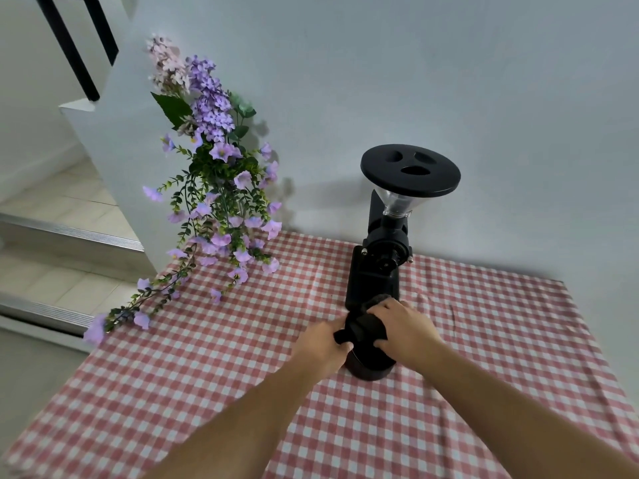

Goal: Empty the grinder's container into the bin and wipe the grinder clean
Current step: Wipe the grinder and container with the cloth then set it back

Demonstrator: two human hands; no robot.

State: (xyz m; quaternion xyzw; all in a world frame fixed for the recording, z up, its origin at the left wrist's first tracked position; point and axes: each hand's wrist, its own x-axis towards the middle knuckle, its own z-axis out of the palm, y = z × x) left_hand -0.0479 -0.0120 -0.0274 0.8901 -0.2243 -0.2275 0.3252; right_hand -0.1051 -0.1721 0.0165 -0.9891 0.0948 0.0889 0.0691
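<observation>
A: Wiping looks to be the step in hand. A dark cloth (366, 324) is pressed by the right hand (403, 328) onto the top of the round container (368, 366) at the foot of the grinder (377, 267).

B: Left hand (320, 344)?

A: Wrapped on the container's side from 9 o'clock, a corner of the cloth caught under the fingers. Left grip is judged clamped on the container, right grip closed over the cloth.

B: Container position?

A: On the bench (214, 385), touching the grinder base, at 6 o'clock from it. Whether it is seated in its dock or just stood against it cannot be told; the hands cover the join.

B: Emptied yet?

A: Cannot be told. No bin is seen in frame, and the container's contents are hidden by the cloth.

B: Rest of the grinder?

A: Upright, hopper (397, 202) with its black lid (410, 171) at 12 o'clock. Neither is touched. Flowers (214, 174) stand well apart at 10 o'clock.

B: Next move?

A: If emptying is outstanding, the container must be drawn straight out toward 6 o'clock, kept level, cloth kept over the mouth so no grounds are spilled on the checked covering. If emptying is done, the cloth needs to be carried up the body toward 12 o'clock, with the base steadied by the left hand so the top-heavy hopper is not tipped.
</observation>
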